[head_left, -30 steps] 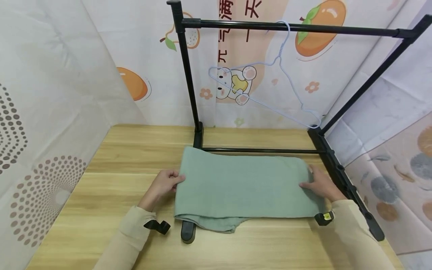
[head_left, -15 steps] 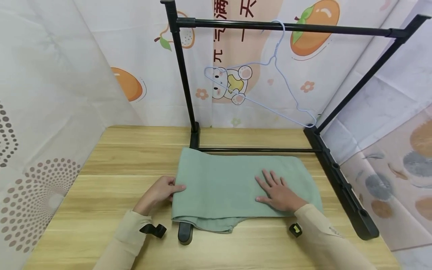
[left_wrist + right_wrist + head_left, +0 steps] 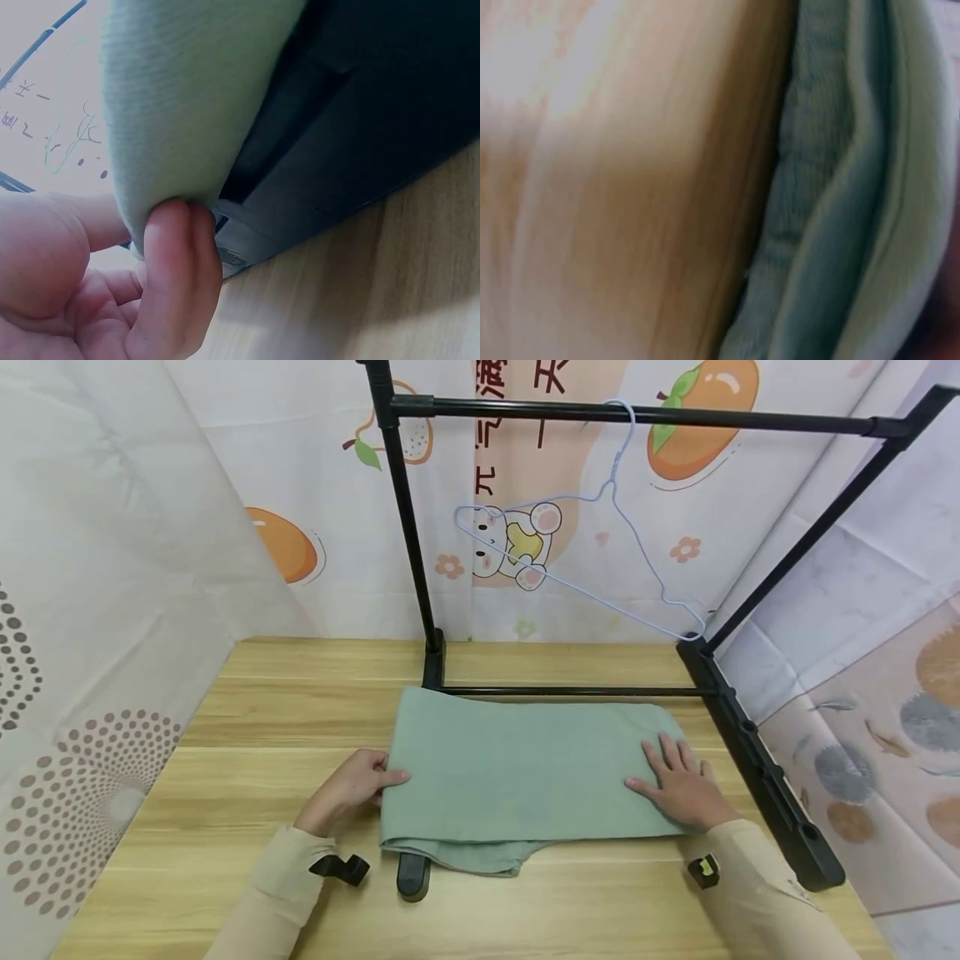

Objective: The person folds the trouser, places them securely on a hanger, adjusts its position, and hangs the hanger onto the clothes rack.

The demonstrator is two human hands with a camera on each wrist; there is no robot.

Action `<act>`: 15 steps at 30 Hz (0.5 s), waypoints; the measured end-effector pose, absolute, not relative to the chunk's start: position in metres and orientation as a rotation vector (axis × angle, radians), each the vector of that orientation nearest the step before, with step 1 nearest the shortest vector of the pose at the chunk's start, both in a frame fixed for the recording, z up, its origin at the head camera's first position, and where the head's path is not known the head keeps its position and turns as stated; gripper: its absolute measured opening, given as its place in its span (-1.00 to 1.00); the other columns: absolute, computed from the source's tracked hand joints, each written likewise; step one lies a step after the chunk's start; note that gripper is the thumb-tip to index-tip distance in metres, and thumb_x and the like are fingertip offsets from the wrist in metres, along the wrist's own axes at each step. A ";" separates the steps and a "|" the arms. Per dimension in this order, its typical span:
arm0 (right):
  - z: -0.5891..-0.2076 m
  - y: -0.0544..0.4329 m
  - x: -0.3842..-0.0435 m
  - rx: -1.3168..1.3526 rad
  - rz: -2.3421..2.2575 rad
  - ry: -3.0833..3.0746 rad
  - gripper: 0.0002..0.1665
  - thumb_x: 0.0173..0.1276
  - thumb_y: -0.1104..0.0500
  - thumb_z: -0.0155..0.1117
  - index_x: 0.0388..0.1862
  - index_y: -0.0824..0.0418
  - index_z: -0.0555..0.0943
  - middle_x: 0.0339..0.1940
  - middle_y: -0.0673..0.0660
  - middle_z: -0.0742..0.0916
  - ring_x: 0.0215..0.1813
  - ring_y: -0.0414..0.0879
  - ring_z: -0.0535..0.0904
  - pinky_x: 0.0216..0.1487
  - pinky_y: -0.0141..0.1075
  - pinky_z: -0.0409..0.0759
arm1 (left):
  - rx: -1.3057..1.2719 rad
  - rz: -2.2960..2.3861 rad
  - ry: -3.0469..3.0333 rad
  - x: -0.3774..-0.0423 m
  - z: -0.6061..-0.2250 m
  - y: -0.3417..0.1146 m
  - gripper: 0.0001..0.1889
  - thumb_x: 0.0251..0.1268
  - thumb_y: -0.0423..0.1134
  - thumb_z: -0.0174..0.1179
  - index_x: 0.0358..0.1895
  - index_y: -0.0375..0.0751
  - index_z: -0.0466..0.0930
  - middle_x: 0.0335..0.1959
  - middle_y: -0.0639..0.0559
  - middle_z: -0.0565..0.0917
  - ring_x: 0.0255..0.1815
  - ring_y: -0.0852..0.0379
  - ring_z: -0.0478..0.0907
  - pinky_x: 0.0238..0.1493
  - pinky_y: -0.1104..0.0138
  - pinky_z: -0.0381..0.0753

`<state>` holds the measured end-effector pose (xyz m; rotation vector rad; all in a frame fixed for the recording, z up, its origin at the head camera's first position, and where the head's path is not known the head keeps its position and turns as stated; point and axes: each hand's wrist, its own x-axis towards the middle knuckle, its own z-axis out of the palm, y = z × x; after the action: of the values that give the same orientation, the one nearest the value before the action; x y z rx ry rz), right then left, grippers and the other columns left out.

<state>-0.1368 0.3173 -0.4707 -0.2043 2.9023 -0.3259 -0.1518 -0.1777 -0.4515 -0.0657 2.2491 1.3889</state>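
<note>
A folded sage-green garment (image 3: 517,768) lies lengthwise over the wooden table, its left end across the black foot of a rack. Its exact kind is hidden by the folds. My left hand (image 3: 352,785) pinches the left edge, thumb on top; in the left wrist view the fingers (image 3: 176,270) curl under the green cloth (image 3: 187,97). Flat on the right end rests my right hand (image 3: 678,785), fingers spread. The right wrist view shows layered fabric edges (image 3: 855,210) above the wood, with that hand mostly out of frame.
A black rack (image 3: 570,692) stands behind, its right foot (image 3: 772,785) running forward beside my right hand. The left foot's tip (image 3: 412,878) sticks out under the cloth. From the top bar (image 3: 750,420) hangs a pale blue wire hanger (image 3: 577,589). Printed curtains (image 3: 300,443) enclose the table (image 3: 247,735).
My right hand let go of the garment's right edge, came down flat nearer its middle, then slid right toward that end. The left hand keeps its pinch, slightly lower on the edge than at first.
</note>
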 end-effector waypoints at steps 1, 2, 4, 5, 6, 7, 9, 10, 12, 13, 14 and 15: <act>-0.470 0.319 -0.138 -0.183 -0.322 2.898 0.08 0.37 -0.43 -0.04 0.56 0.30 0.04 0.55 0.49 -0.01 0.53 0.50 -0.18 0.29 0.54 -0.13 | -0.075 1.392 2.246 -0.152 -0.452 -0.178 -0.75 0.35 -0.23 0.21 -0.16 -0.43 0.58 -0.39 -0.07 0.67 -0.44 0.18 0.58 -0.40 0.34 0.61; -0.470 0.321 -0.139 -0.175 -0.319 2.896 0.09 0.37 -0.44 -0.04 0.55 0.30 0.04 0.55 0.50 -0.02 0.51 0.52 -0.18 0.26 0.55 -0.11 | -0.072 1.389 2.247 -0.152 -0.452 -0.178 -0.74 0.35 -0.23 0.21 -0.15 -0.44 0.58 -0.38 -0.07 0.67 -0.43 0.18 0.59 -0.40 0.33 0.61; -0.471 0.322 -0.141 -0.175 -0.303 2.895 0.10 0.36 -0.45 -0.03 0.55 0.31 0.06 0.54 0.51 -0.01 0.51 0.53 -0.17 0.25 0.56 -0.08 | -0.066 1.383 2.249 -0.151 -0.451 -0.179 -0.72 0.35 -0.21 0.22 -0.14 -0.44 0.58 -0.37 -0.08 0.68 -0.42 0.18 0.59 -0.39 0.33 0.62; -0.472 0.322 -0.142 -0.194 -0.288 2.899 0.10 0.35 -0.45 -0.02 0.54 0.31 0.07 0.54 0.52 0.00 0.51 0.53 -0.16 0.26 0.55 -0.07 | -0.072 1.381 2.252 -0.151 -0.451 -0.179 -0.72 0.34 -0.21 0.23 -0.14 -0.44 0.58 -0.37 -0.08 0.67 -0.43 0.18 0.59 -0.39 0.33 0.62; -0.473 0.322 -0.143 -0.218 -0.279 2.905 0.09 0.35 -0.44 0.00 0.54 0.32 0.09 0.53 0.52 0.02 0.50 0.54 -0.14 0.26 0.54 -0.04 | -0.075 1.377 2.258 -0.151 -0.452 -0.179 -0.71 0.33 -0.21 0.24 -0.14 -0.44 0.58 -0.37 -0.07 0.67 -0.43 0.18 0.58 -0.40 0.33 0.62; -0.473 0.321 -0.144 -0.246 -0.274 2.914 0.08 0.35 -0.42 0.02 0.53 0.32 0.11 0.53 0.53 0.04 0.50 0.54 -0.12 0.27 0.53 -0.02 | -0.088 1.377 2.261 -0.151 -0.452 -0.179 -0.72 0.32 -0.21 0.25 -0.16 -0.43 0.58 -0.38 -0.06 0.67 -0.43 0.18 0.58 -0.40 0.33 0.62; -0.473 0.319 -0.145 -0.300 -0.275 2.930 0.08 0.33 -0.40 0.09 0.51 0.34 0.15 0.51 0.54 0.09 0.48 0.56 -0.08 0.28 0.51 0.01 | -0.096 1.378 2.268 -0.150 -0.452 -0.180 -0.73 0.31 -0.20 0.26 -0.18 -0.42 0.57 -0.40 -0.05 0.67 -0.44 0.18 0.58 -0.40 0.33 0.62; -0.472 0.319 -0.146 -0.319 -0.271 2.932 0.08 0.32 -0.39 0.11 0.51 0.34 0.15 0.51 0.53 0.10 0.48 0.56 -0.07 0.29 0.49 0.02 | -0.104 1.380 2.271 -0.150 -0.453 -0.180 -0.73 0.31 -0.20 0.26 -0.20 -0.41 0.57 -0.42 -0.04 0.66 -0.45 0.18 0.58 -0.41 0.33 0.62; -0.472 0.319 -0.147 -0.340 -0.277 2.924 0.10 0.28 -0.38 0.16 0.51 0.35 0.15 0.51 0.54 0.09 0.48 0.56 -0.07 0.33 0.45 0.02 | -0.110 1.389 2.272 -0.150 -0.453 -0.180 -0.74 0.32 -0.20 0.25 -0.23 -0.40 0.55 -0.43 -0.03 0.65 -0.45 0.17 0.58 -0.41 0.33 0.62; -0.471 0.319 -0.147 -0.345 -0.280 2.917 0.13 0.26 -0.38 0.18 0.51 0.36 0.14 0.51 0.55 0.09 0.48 0.57 -0.07 0.35 0.44 0.01 | -0.112 1.395 2.271 -0.151 -0.454 -0.180 -0.74 0.33 -0.19 0.24 -0.24 -0.39 0.55 -0.44 -0.03 0.64 -0.46 0.17 0.57 -0.42 0.33 0.62; -0.471 0.319 -0.147 -0.348 -0.283 2.910 0.16 0.24 -0.39 0.21 0.51 0.38 0.13 0.51 0.56 0.08 0.48 0.57 -0.08 0.36 0.43 0.00 | -0.114 1.401 2.273 -0.152 -0.455 -0.180 -0.74 0.34 -0.19 0.23 -0.24 -0.38 0.55 -0.45 -0.02 0.64 -0.46 0.17 0.57 -0.42 0.33 0.62; -0.470 0.319 -0.147 -0.348 -0.283 2.901 0.18 0.22 -0.40 0.22 0.51 0.38 0.12 0.51 0.57 0.07 0.48 0.57 -0.09 0.38 0.41 -0.01 | -0.119 1.409 2.273 -0.152 -0.456 -0.180 -0.74 0.35 -0.18 0.21 -0.24 -0.38 0.55 -0.45 -0.02 0.63 -0.46 0.17 0.56 -0.43 0.33 0.62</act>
<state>-0.1470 0.3186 -0.4702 -0.3484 2.9013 -0.2827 -0.1523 -0.1797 -0.4557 -0.1192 2.2725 1.4088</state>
